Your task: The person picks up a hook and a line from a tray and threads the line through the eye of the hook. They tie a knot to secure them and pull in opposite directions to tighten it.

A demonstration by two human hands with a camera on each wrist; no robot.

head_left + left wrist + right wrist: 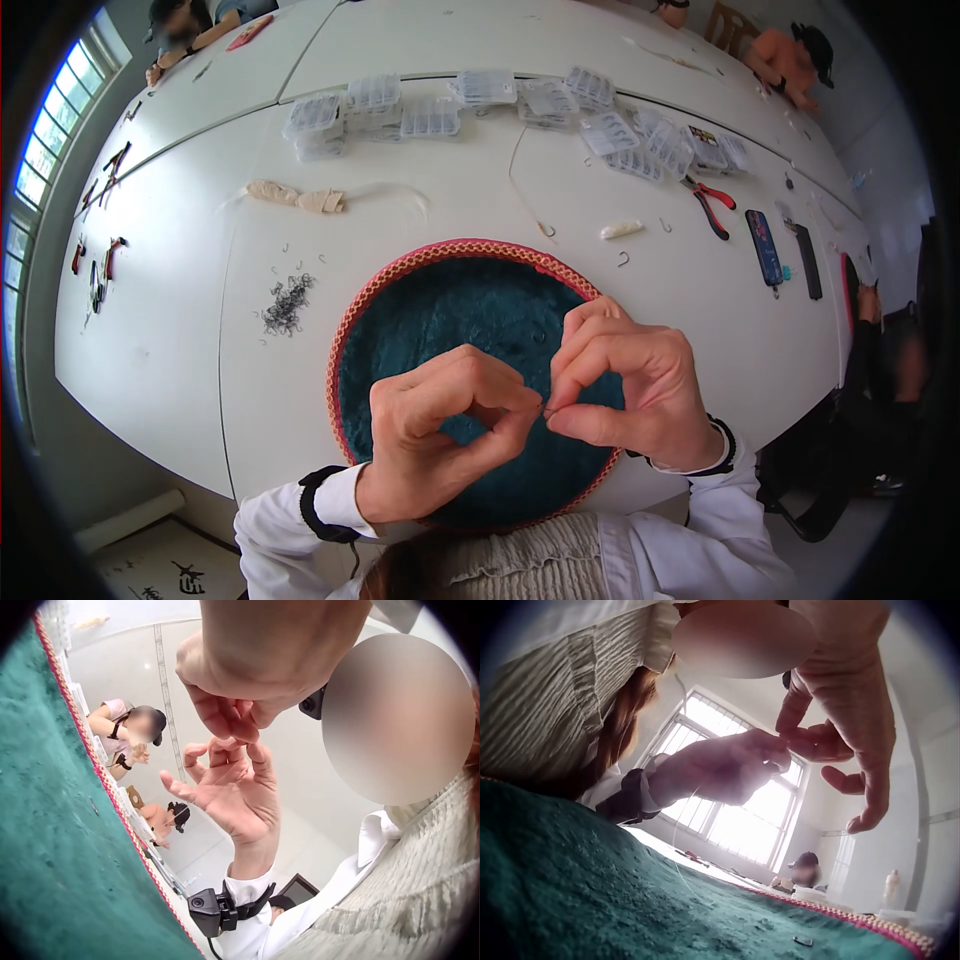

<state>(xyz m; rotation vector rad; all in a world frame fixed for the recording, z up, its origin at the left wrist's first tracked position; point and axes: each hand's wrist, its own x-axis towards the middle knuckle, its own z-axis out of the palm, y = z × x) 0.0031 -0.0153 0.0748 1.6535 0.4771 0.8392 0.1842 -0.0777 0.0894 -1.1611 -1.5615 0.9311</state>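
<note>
Over a round, teal plush-lined tray (440,300) with a red-and-beige braided rim, both hands meet fingertip to fingertip. My left hand (440,430) pinches with thumb and forefinger, and thin clear fishing line (676,844) trails down from it. The right hand (635,385) pinches at the same spot, thumb against forefinger, its other fingers loosely bent. In the left wrist view, clear line (225,778) crosses the right palm. A tiny dark bit shows between the fingertips; I cannot tell what it is. One fish hook (802,941) lies on the plush.
A heap of dark fish hooks (288,303) lies left of the tray. Beyond it are a wrapped bundle (295,196) with clear strands, clear compartment boxes (485,87), red-handled pliers (712,205) and a phone (763,247). More pliers (110,258) lie far left. Other people sit around the table.
</note>
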